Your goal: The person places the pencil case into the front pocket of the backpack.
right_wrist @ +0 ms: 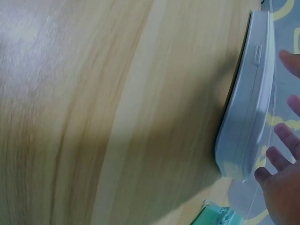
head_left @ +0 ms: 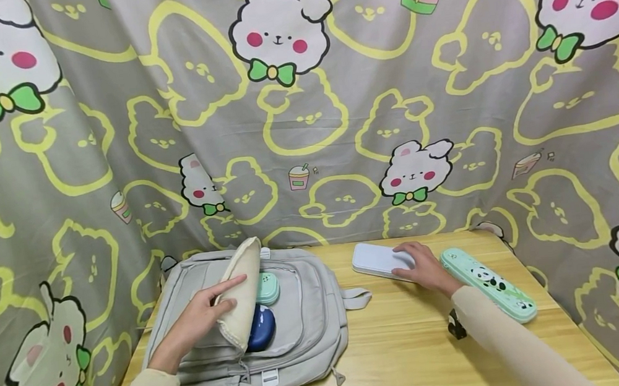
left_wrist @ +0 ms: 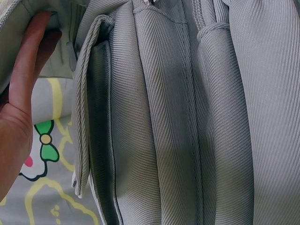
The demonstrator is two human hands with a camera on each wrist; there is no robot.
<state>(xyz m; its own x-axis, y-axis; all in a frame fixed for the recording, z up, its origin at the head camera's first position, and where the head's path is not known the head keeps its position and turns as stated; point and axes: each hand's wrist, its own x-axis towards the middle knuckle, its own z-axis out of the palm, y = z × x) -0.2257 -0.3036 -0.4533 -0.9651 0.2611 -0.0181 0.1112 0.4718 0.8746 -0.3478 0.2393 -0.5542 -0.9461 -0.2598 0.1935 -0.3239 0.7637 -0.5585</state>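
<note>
A grey backpack [head_left: 321, 316] lies on the table at the left. My left hand [head_left: 198, 315] holds up its cream-lined pocket flap [head_left: 243, 292], thumb and a straight index finger against the fabric; the other fingers are hidden. Beside the raised flap, a mint-green small case [head_left: 267, 288] and a dark blue rounded case [head_left: 262, 329] lie in the pocket. Over the right end of a pale white-blue flat case [head_left: 374, 260] hovers my right hand [head_left: 420, 266]. Its fingers are spread; in the right wrist view they appear just apart from that case [right_wrist: 246, 98].
A mint-green panda pencil case [head_left: 489, 284] lies at the right, beside my right forearm. The wooden table [head_left: 402, 345] backs onto a patterned curtain [head_left: 325, 123] that also hangs on both sides. A strap loop [head_left: 356, 298] sticks out from the backpack's right side.
</note>
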